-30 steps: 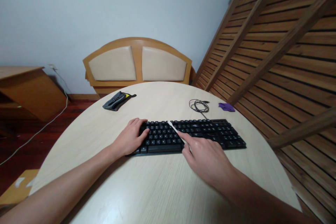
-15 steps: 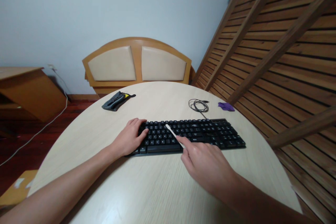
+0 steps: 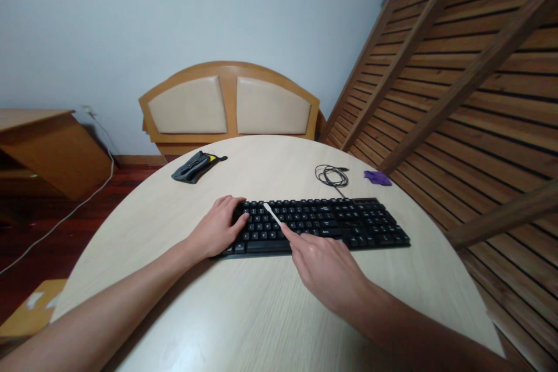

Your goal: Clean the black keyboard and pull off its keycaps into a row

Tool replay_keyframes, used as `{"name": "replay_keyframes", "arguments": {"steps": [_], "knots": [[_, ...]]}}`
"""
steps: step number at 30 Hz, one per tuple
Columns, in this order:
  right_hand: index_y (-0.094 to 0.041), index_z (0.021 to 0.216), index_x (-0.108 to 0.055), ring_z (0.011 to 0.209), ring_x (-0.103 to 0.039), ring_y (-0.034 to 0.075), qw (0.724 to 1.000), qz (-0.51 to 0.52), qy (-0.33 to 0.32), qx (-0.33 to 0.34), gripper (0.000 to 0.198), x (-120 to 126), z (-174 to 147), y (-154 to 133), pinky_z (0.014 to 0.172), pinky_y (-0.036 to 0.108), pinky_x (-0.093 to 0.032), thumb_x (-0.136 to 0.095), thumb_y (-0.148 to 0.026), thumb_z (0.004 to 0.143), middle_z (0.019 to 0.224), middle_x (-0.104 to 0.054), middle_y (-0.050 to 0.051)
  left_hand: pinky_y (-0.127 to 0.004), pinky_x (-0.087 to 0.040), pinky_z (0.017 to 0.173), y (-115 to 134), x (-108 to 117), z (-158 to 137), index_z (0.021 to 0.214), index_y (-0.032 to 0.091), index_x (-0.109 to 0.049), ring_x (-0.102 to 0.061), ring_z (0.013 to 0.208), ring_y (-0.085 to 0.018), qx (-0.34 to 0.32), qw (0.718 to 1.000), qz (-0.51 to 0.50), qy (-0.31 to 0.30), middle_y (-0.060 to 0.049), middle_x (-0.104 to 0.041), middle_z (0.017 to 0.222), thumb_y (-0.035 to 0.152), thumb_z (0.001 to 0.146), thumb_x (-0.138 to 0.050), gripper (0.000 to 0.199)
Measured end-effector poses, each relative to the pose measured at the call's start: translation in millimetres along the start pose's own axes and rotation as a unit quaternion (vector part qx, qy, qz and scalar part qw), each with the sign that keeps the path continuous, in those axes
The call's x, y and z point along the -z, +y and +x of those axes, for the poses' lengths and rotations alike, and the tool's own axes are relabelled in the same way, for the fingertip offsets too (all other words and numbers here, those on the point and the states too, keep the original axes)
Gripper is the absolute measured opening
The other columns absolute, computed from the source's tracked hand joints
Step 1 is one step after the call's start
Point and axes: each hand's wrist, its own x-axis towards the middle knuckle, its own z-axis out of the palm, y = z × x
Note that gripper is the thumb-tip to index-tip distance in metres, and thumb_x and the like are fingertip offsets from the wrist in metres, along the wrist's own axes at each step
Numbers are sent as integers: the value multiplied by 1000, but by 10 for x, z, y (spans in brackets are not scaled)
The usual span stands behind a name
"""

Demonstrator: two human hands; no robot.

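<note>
A black keyboard (image 3: 314, 226) lies flat on the round table (image 3: 244, 308). My left hand (image 3: 220, 225) grips its left end, thumb on the keys and fingers over the back edge. My right hand (image 3: 325, 267) is closed around a slim white stick with a slightly thicker tip (image 3: 272, 213); whether it is a swab or a small brush is unclear. The tip is at the upper rows of keys, left of the keyboard's middle. My palm hides the stick's other end.
Behind the keyboard lie its coiled cable (image 3: 331, 175) and a purple cloth (image 3: 378, 178). A dark pouch with a yellow patch (image 3: 196, 167) is at the back left. A padded headboard (image 3: 231, 99) and wooden slats (image 3: 436, 99) stand beyond the table.
My right hand has moved left and slightly away from me, carrying the stick's tip left along the keys. My left hand keeps its place on the keyboard.
</note>
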Motion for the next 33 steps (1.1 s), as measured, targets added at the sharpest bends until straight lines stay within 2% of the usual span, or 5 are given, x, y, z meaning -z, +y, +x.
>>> {"name": "replay_keyframes", "arguments": {"steps": [9,19,28,33], "knots": [[-18,147,-45,67,-70,19,1000,-2,-6,12,52,-21,-13,-87,56,28,-44,-40,-16,95,81,-74,5,-50,-42,106,-15,-7,6,124,15,-58,-53,121,-31,1,1000,4,-7,-13,-64,120,43,95,-45,42],[-20,145,-47,64,-72,21,1000,-5,-15,-21,48,-13,42,-113,58,29,-48,-39,-19,98,78,-76,7,-49,-41,108,-3,3,6,125,14,-57,-51,123,-31,7,1000,9,-12,-14,-63,122,43,96,-44,43],[-18,143,-50,62,-71,23,1000,-1,-11,-7,48,36,-28,-132,58,33,-48,-37,-21,97,74,-75,7,-48,-41,108,2,13,13,125,13,-57,-52,122,-31,7,1000,12,-15,-14,-63,121,42,96,-44,42],[-20,143,-51,61,-71,24,999,-24,-38,-15,48,80,-84,-132,55,33,-45,-41,-19,95,72,-75,5,-48,-42,107,-19,-3,9,124,15,-57,-52,121,-30,4,1000,11,-10,-13,-64,120,42,96,-45,41]]}}
